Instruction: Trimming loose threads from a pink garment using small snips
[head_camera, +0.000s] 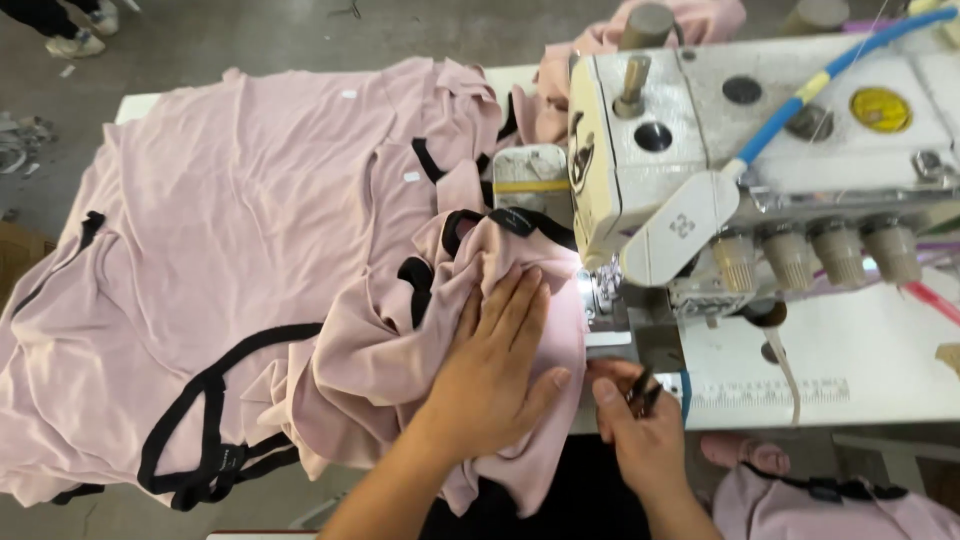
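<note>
At lower centre, the left hand (495, 365) lies flat, fingers spread, on pink fabric (250, 240), hiding the seam; the right hand (640, 420) pinches small dark snips (641, 392), barely discernible, beside the overlock machine (760, 160).

**Even overhead light, soft detail, one hot spot at the needle**

You work under bright, diffuse light that falls evenly from above. The pink fabric (230, 230) shows only gentle shading in its folds, and your left hand (495, 370) casts a faint, soft-edged shadow on it. A small lamp glares white at the needle area (600, 285), washing out detail there. The sewing machine (760, 150) top reflects mildly without harsh glare. The white worktop (860, 345) looks close to overexposed. Your right hand (640, 425) appears slightly smeared. Straight edges bow towards the frame borders, and the floor (180, 35) at the top looks dimmer and softer.
</note>
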